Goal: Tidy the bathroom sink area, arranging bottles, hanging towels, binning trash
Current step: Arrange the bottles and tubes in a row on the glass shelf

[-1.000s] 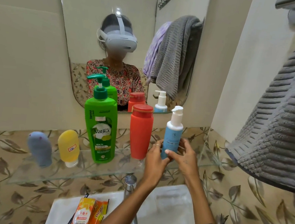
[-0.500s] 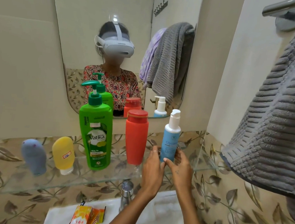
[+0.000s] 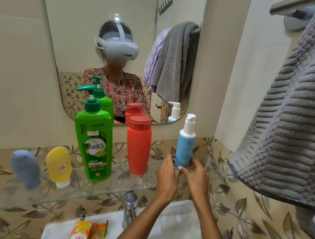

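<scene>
Bottles on the glass shelf (image 3: 108, 188) number five: a grey-blue tube (image 3: 25, 168) and a yellow tube (image 3: 59, 166) standing cap-down at the left, one tall green pump bottle (image 3: 93, 142), one red bottle (image 3: 138, 146), and one pale blue pump bottle (image 3: 185, 142) at the right end. Both hands are at the base of that blue bottle, which stands upright on the shelf: the left hand (image 3: 167, 177) with its fingers (image 3: 168, 159) pressed against the bottle's left side, the right hand (image 3: 197, 177) with its fingers lightly curled around the front and right side. One grey towel (image 3: 293, 120) hangs from a metal rail (image 3: 290, 6) on the right wall. Below the shelf stand one chrome tap (image 3: 129, 208) and a white sink (image 3: 172, 225), with two orange sachets (image 3: 87, 234) lying on its rim. One mirror (image 3: 84, 36) hangs above the shelf.
</scene>
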Motion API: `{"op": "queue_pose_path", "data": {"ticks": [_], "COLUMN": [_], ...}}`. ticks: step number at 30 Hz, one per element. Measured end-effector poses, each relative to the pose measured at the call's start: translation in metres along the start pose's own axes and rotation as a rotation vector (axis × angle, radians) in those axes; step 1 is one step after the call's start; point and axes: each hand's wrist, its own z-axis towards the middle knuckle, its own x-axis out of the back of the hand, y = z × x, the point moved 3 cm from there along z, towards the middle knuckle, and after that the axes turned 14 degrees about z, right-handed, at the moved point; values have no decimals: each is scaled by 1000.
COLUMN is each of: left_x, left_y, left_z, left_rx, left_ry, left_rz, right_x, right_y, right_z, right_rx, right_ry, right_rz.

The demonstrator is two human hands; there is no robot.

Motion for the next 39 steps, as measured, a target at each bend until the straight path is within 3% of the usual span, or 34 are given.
{"op": "queue_pose_path", "data": {"ticks": [4, 7, 10, 14, 21, 29, 39], "left_x": [8, 21, 43, 76, 88, 61, 46], "left_y": [-3, -10, -22, -41, -57, -43, -35], "left_z": [-21, -47, -58, -58, -34, -20, -15], "left_rx": [1, 33, 99, 215, 262, 186, 163], "left_ry": [7, 101, 255, 405, 224, 182, 140], "left_rz": [5, -79, -145, -154, -97, -17, 79], "right_x": [-5, -16, -40, -71, -95, -60, -47], "right_y": [-6, -10, -18, -29, -36, -24, -19], "right_z": [-21, -51, -70, -72, -64, -48, -37], "right_rx": [-49, 69, 149, 120, 117, 70, 29], "right_ry": [105, 230, 101, -62, -166, -96, -123], "right_rz": [-4, 139, 268, 254, 105, 145, 158]}}
